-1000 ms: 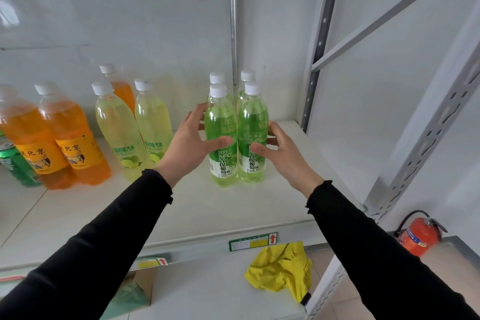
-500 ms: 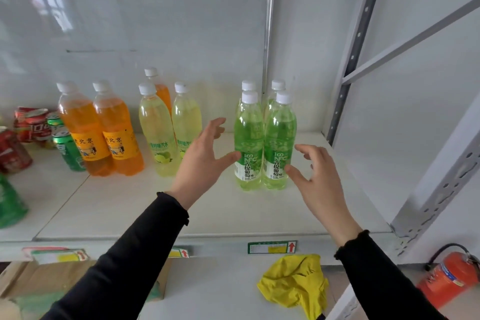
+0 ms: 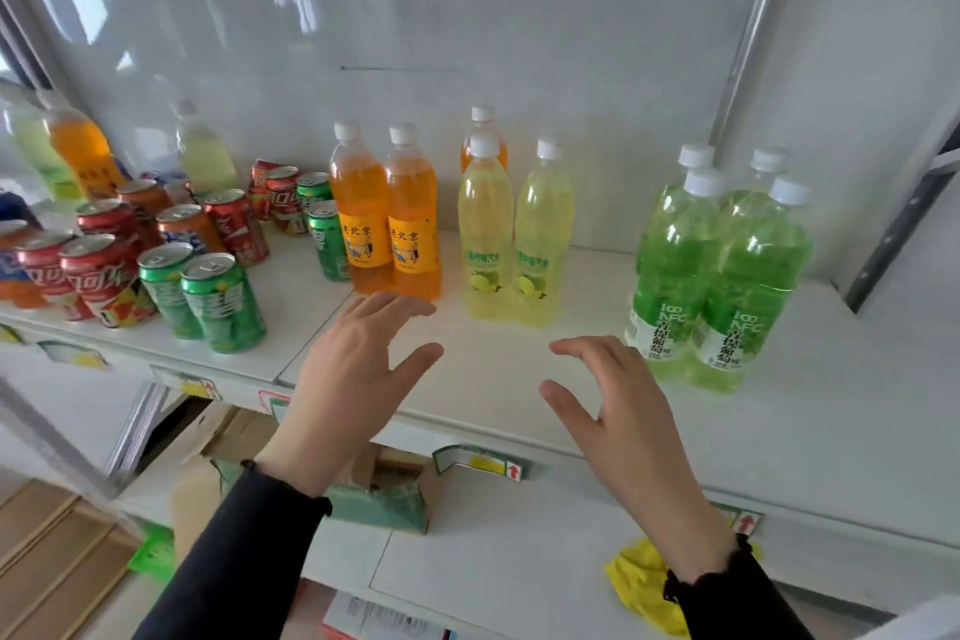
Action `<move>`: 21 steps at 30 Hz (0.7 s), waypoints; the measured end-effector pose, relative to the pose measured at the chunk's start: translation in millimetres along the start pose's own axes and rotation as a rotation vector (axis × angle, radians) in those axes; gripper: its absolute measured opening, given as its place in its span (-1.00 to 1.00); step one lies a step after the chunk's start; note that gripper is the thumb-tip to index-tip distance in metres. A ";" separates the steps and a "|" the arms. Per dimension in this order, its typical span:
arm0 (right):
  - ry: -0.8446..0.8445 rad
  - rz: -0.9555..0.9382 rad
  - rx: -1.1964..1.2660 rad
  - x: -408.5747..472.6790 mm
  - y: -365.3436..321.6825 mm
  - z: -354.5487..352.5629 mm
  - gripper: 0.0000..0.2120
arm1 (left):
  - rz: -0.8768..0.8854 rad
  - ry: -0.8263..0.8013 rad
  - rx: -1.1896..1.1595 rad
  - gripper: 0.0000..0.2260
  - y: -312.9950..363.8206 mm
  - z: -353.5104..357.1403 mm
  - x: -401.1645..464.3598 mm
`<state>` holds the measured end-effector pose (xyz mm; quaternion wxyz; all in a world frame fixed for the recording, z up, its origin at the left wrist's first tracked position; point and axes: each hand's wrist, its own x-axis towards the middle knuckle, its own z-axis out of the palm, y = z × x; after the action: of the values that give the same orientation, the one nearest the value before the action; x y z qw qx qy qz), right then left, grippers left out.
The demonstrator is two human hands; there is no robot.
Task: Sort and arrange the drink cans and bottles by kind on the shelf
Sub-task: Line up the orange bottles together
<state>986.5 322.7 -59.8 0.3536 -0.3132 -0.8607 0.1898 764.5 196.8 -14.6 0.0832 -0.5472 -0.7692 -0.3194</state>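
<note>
Several green bottles (image 3: 722, 276) stand grouped at the right of the white shelf (image 3: 519, 379). Two yellow bottles (image 3: 514, 244) stand left of them, an orange one behind. Two orange bottles (image 3: 387, 229) come further left. Red, orange and green cans (image 3: 156, 250) crowd the left end, with a few blurred bottles (image 3: 67, 146) behind them. My left hand (image 3: 358, 369) hovers open over the shelf front, in front of the orange bottles. My right hand (image 3: 618, 405) hovers open left of the green bottles. Neither hand touches anything.
A grey upright post (image 3: 893, 224) bounds the shelf at the right. Below are a lower shelf board (image 3: 493, 556), a yellow cloth (image 3: 639, 587), a green-and-brown carton (image 3: 384, 504) and wooden flooring (image 3: 47, 556) at the bottom left.
Both hands let go of the green bottles and drew back to the left. My view swung left, bringing the cans into sight.
</note>
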 end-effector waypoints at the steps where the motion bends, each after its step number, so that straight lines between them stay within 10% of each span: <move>1: -0.015 -0.015 0.012 3.2 -10.2 9.4 -0.71 | -0.016 0.004 0.004 -0.68 -11.6 -6.5 -4.6; 21: 0.005 0.088 0.012 60.4 -212.4 187.2 -0.70 | 0.070 -0.025 -0.151 -0.68 -247.4 -153.6 -16.9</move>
<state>730.9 188.3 -40.6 0.3489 -0.3492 -0.8441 0.2095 515.5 45.3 -1.5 0.0431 -0.5825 -0.7243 -0.3663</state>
